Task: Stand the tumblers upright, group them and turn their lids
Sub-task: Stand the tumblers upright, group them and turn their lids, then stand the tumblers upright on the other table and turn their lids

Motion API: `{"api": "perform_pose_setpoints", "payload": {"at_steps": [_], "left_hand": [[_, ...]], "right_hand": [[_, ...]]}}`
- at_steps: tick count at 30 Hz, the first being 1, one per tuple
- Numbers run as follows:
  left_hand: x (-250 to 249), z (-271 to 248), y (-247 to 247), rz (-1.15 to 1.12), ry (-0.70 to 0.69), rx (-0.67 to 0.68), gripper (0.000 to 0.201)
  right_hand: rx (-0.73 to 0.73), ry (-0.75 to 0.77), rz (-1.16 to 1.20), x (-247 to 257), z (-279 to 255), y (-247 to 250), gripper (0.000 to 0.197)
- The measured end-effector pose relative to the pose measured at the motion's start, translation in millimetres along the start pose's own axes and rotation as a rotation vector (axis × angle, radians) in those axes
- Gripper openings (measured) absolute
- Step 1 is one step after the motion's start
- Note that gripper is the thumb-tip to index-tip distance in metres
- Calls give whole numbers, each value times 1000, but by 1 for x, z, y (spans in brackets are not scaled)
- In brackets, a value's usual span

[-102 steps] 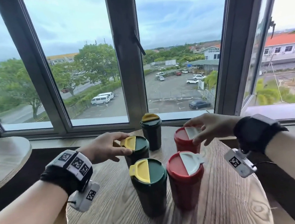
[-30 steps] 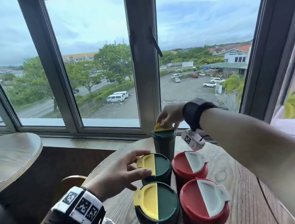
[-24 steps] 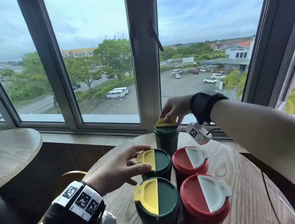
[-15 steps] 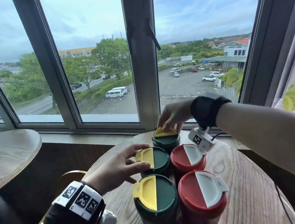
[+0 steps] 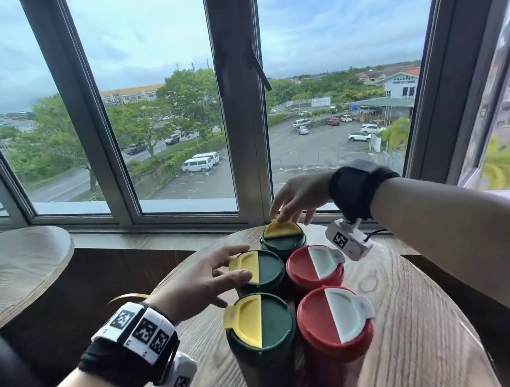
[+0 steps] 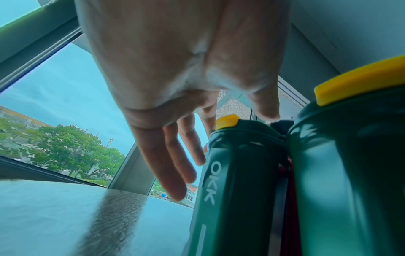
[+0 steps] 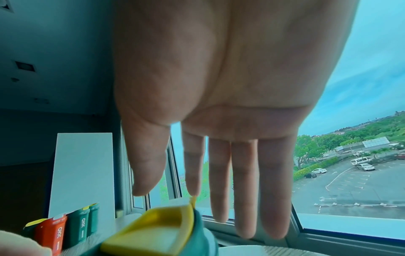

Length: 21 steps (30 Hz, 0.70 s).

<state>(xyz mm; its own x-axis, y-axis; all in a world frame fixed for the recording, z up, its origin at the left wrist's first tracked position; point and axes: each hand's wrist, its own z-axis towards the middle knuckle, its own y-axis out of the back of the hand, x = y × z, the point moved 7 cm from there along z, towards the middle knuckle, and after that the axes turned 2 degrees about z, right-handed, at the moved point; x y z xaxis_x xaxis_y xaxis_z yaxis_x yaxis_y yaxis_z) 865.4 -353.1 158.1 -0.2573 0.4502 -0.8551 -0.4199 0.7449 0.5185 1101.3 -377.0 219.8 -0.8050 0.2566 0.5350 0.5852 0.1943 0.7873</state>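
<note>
Five tumblers stand upright and close together on the round wooden table [image 5: 421,342]. Three are green with yellow flaps: near [image 5: 260,325], middle [image 5: 263,269] and far [image 5: 283,240]. Two are red with white flaps: near [image 5: 336,322] and middle [image 5: 314,267]. My left hand [image 5: 233,264] holds the middle green tumbler's lid [image 6: 241,124] between thumb and forefinger, with the other fingers hanging beside the cup. My right hand [image 5: 286,218] hovers over the far green tumbler. Its straight fingertips [image 7: 194,190] touch the edge of the tilted yellow flap [image 7: 153,230], and the thumb stands apart.
The window sill and grey frame [image 5: 245,169] rise just behind the table. A second wooden table [image 5: 17,269] stands at the left. A curved chair back [image 5: 127,297] shows by the table's left edge. Several more tumblers [image 7: 65,230] stand farther off in the right wrist view.
My right hand left the red lid, reached to the far green tumbler and drew it up against the group. The left hand has stayed on the middle green lid.
</note>
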Motion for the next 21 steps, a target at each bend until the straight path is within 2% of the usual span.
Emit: {"api": "perform_pose_setpoints", "payload": {"at_steps": [3,5,7,9,12,15,19,21], "left_hand": [[-5,-4,6,35,16,-26,78],[-10,-9,11,66,41,-60,83],[-15,-17,16,120,62,-106,81],[-20,-29,21,183,77,-157,70],[-21,-53,28,243,101,-248,48],[-23,-89,32,272,93,-345,51],[-31,-165,19,247,78,-425,26],[-28,-209,8,219,85,-446,30]], "right_hand": [[-79,-14,-41,1,-13,12,36],[-124,-34,-175,2,-24,17,38],[-186,-36,-410,9,-37,20,43],[-231,-7,-557,20,-54,18,47],[-240,90,-563,37,-83,7,46],[-303,200,-547,51,-116,-2,45],[-405,364,-433,65,-175,-30,38],[-448,420,-325,71,-204,-49,36]]}}
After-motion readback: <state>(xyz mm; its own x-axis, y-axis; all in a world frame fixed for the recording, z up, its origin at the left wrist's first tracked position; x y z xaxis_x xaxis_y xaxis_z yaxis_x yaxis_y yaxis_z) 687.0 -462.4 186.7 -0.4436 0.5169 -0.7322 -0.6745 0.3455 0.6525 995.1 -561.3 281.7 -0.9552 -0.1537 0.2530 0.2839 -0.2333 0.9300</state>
